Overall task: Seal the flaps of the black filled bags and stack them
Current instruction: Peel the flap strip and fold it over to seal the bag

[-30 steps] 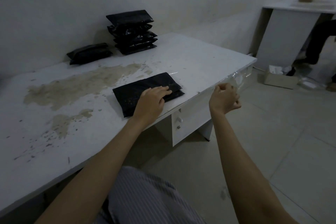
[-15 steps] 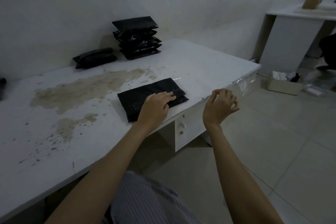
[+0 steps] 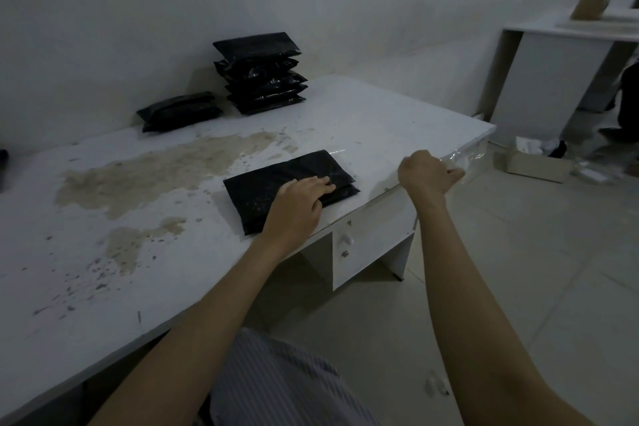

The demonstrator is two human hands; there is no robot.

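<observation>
Left hand: the left hand [image 3: 300, 205] lies flat with straight fingers on the black bag [image 3: 289, 186], pressing it to the white table [image 3: 397, 114] as it did a second ago.
Right hand: the right hand [image 3: 427, 174], loosely curled off the table edge half a second ago, is now a closed fist at that edge, gripping a clear plastic strip [image 3: 465, 159] that trails to the right.
Bag position: the black bag sits near the front edge, unmoved.
Flap: likely the peeled liner of the adhesive strip is what the right hand carries away, so the flap looks ready to be pressed shut.
Stack: the stack of sealed bags [image 3: 262, 73] waits by the wall, with another black bag [image 3: 179, 111] just beside it.
Remaining: sealing and stacking are not yet done.
</observation>
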